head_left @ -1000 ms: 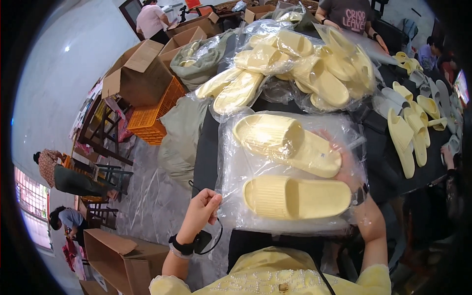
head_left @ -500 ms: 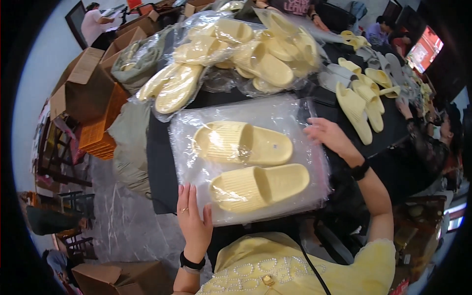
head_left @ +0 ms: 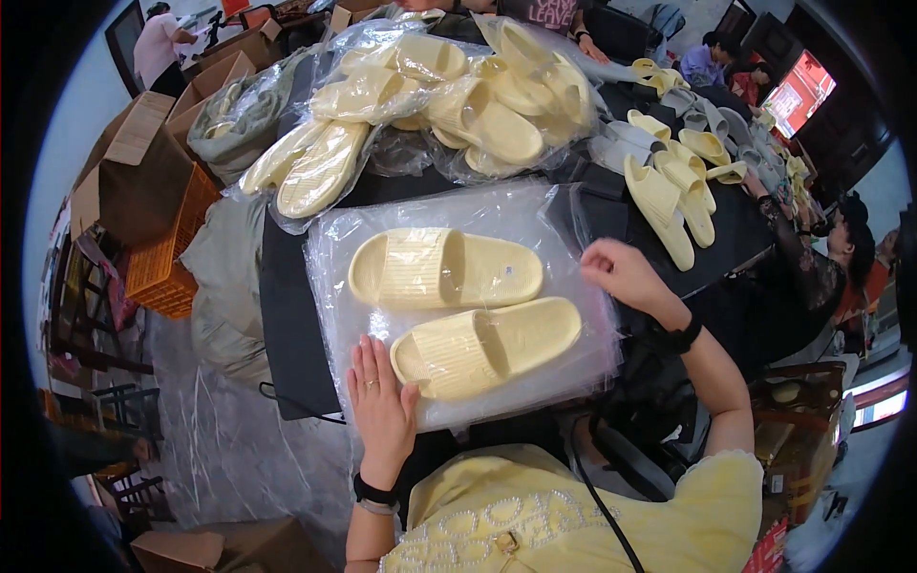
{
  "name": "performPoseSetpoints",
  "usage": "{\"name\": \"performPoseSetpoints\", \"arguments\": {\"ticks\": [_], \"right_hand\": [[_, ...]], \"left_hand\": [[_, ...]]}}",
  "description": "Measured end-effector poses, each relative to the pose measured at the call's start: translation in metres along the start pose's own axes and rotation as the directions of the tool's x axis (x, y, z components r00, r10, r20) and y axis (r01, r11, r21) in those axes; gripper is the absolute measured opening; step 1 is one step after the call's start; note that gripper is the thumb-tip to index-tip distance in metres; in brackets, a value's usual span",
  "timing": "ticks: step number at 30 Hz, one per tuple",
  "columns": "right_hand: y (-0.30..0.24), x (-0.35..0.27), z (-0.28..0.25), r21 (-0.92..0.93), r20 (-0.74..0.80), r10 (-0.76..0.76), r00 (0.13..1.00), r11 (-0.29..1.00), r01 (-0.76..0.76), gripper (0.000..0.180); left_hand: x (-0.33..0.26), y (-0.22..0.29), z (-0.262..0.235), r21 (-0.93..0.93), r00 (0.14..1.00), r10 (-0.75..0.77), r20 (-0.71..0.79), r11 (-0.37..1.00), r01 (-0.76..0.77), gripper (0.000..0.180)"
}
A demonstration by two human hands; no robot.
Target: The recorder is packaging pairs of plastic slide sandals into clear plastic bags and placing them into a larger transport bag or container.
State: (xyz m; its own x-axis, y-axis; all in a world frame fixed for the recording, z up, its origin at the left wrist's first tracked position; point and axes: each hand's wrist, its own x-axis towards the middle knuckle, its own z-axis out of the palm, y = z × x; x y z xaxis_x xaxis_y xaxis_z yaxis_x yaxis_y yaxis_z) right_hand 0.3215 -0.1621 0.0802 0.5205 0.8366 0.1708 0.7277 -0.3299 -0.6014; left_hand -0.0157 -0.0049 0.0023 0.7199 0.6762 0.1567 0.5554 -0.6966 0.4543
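A pair of pale yellow ridged slippers lies side by side on a stack of clear plastic bags [head_left: 334, 334], toes to the left. The far slipper [head_left: 497, 272] and the near slipper [head_left: 535, 336] are close together; whether a plastic layer covers them I cannot tell. My left hand [head_left: 382, 406] rests flat with outstretched fingers on the stack's front left part, its fingertips beside the near slipper's toe. At the stack's right edge, my right hand [head_left: 626, 277] has its fingers curled in. Whatever those fingers grip, if anything, is hidden.
Bagged yellow slippers [head_left: 487, 119] are heaped on the black table [head_left: 296, 315] beyond the stack. Loose yellow slippers [head_left: 659, 205] and grey ones lie at the right. An orange crate [head_left: 162, 267] and cardboard boxes [head_left: 143, 181] stand left. A person's lace-sleeved arm [head_left: 788, 239] reaches in.
The whole view has shifted, putting the table things farther left. My right hand's fingers have gone from stretched to curled. My left hand has slid slightly forward along the near slipper's toe.
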Motion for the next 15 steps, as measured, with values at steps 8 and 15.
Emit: {"name": "performPoseSetpoints", "arguments": {"ticks": [8,15], "right_hand": [[-0.029,-0.017,0.015,0.133,0.624,0.276,0.731,0.884,-0.448,0.03],[-0.046,0.02,0.015,-0.197,0.658,-0.022,0.753,0.96,0.2,0.035]], "left_hand": [[0.004,-0.007,-0.001,-0.179,0.998,-0.012,-0.055,0.984,0.002,0.066],[0.007,-0.011,-0.007,-0.183,0.998,0.027,-0.062,0.982,-0.038,0.067]]}}
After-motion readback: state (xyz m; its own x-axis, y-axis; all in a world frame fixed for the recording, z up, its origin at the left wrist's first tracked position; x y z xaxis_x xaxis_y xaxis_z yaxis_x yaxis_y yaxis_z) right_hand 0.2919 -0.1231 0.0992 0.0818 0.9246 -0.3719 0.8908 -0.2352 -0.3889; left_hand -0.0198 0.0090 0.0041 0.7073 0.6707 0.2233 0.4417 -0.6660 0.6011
